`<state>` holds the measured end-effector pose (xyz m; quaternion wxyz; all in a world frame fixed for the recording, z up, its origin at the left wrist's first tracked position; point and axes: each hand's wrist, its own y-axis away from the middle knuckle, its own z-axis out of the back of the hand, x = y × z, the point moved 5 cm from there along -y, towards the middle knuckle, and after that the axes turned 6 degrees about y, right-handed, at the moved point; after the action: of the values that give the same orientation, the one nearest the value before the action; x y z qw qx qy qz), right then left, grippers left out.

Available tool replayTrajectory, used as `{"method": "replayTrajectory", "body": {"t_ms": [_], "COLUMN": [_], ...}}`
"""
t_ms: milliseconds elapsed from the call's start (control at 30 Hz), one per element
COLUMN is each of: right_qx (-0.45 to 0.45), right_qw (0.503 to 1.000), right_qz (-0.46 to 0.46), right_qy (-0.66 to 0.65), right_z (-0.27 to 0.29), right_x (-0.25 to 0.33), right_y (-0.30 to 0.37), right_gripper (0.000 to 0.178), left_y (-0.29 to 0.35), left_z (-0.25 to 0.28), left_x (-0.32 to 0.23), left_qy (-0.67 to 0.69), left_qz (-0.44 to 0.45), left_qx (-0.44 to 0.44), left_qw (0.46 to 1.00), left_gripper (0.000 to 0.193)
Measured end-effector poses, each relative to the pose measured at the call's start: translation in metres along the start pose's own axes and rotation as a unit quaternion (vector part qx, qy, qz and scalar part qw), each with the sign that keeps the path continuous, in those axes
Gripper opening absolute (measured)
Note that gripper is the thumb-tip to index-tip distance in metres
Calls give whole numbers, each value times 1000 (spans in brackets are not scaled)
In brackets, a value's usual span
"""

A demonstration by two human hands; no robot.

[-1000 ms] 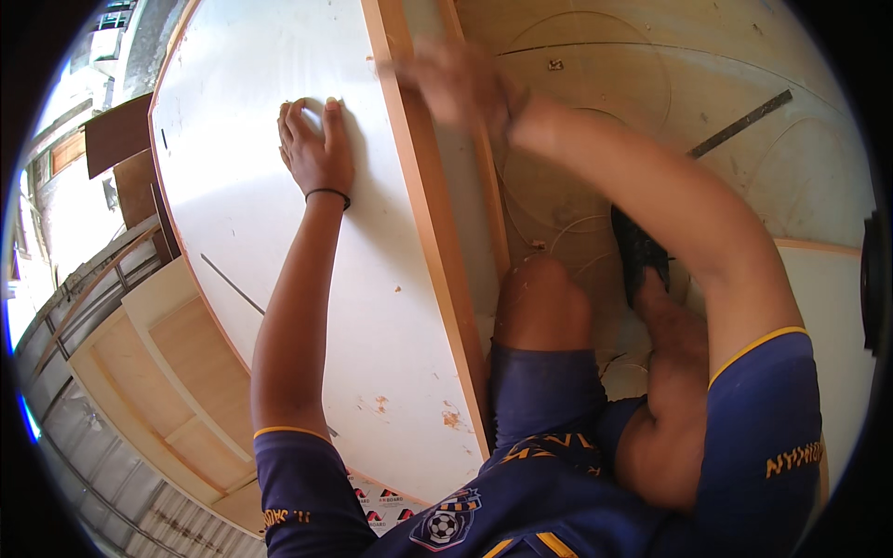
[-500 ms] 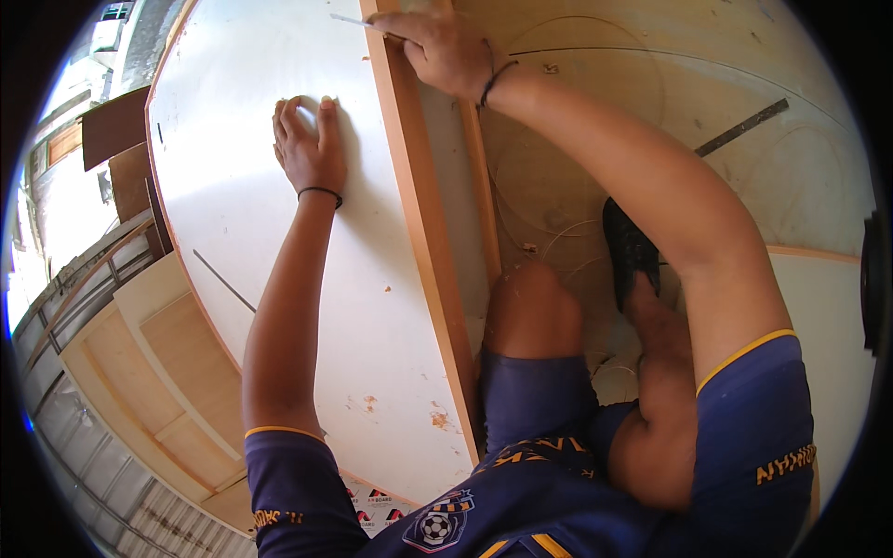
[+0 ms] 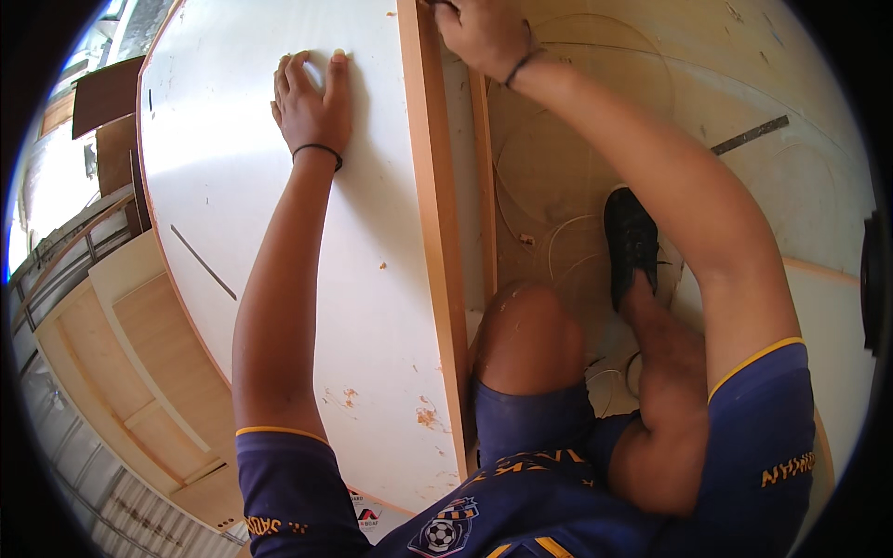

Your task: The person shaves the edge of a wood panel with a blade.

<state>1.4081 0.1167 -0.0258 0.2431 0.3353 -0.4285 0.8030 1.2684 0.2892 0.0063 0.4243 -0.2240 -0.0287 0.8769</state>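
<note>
My left hand [image 3: 314, 110] rests on the white panel [image 3: 372, 223], its fingers spread and bent a little. At the top of the view, my right hand [image 3: 486, 35] is closed beside the orange-brown edge [image 3: 430, 177] of that panel. It grips a thin, blade-like metal tool, of which only a dark bit shows now at the picture's upper rim. Where the tool meets the edge is out of view. A few brown smudges [image 3: 428, 416] and small flecks mark the panel's near end.
A dark flat strip [image 3: 750, 135] lies on the brown board floor [image 3: 595, 121] to the right, with thin curled offcuts around. My black shoe [image 3: 631, 237] stands there. Another dark strip [image 3: 203, 262] lies on the panel's left. Wooden frames [image 3: 130, 372] lie farther left.
My right hand has moved up and slightly right along the panel edge, carrying the tool mostly out of view. The left hand has shifted farther up on the panel; the view has moved slightly.
</note>
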Motion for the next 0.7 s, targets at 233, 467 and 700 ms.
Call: {"method": "replayTrajectory", "body": {"t_ms": [233,467,700], "right_qx": [116,32,-24], "right_qw": [970,998,997], "right_qz": [173,38,74], "right_qy": [-126,-32,19], "right_z": [29,25,5], "right_x": [97,56,45], "right_y": [135,62,61], "right_gripper": [36,25,44], "left_y": [1,-1,1], "left_z": [6,3,2], "left_x": [10,10,10], "left_qy": [-17,16,11], "left_qz": [-2,22,33], "left_qx": [-4,16,31], "left_qw": [1000,1000,999], "left_gripper": [70,72,72]}}
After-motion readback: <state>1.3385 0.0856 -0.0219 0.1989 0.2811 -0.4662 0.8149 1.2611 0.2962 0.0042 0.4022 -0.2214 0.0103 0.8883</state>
